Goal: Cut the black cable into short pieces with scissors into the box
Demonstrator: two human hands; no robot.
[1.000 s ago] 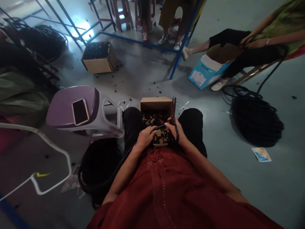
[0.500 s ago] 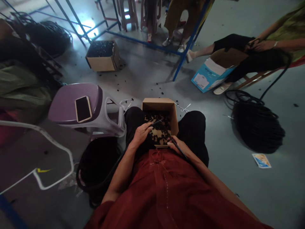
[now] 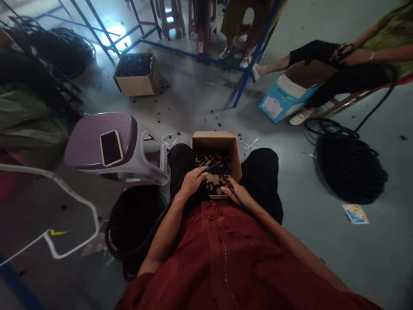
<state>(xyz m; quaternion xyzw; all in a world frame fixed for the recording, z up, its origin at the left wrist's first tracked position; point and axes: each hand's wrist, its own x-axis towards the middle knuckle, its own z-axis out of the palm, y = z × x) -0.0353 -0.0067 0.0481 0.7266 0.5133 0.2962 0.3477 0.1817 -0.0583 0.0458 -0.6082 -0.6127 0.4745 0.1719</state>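
A small cardboard box (image 3: 215, 140) holding several small black pieces rests between my knees. My left hand (image 3: 192, 181) is closed round a thin black cable (image 3: 211, 165), whose end points over the box. My right hand (image 3: 238, 196) sits at the box's near right corner, closed on a dark scissor-like tool (image 3: 234, 193) whose blades reach toward the cable end. The cable runs down from my left hand to a black coil (image 3: 134, 226) on the floor at my left.
A purple plastic stool (image 3: 97, 144) with a phone (image 3: 110, 147) on it stands at my left. Another box of black pieces (image 3: 137, 75) sits further off. A seated person (image 3: 348, 60) with a blue box (image 3: 284, 97) is at the right, above a large black cable coil (image 3: 350, 165). Blue frame legs (image 3: 248, 60) stand ahead.
My right hand dropped from over the box to its near right corner with the tool, then edged back toward the cable end. The box's upright right flap is down.
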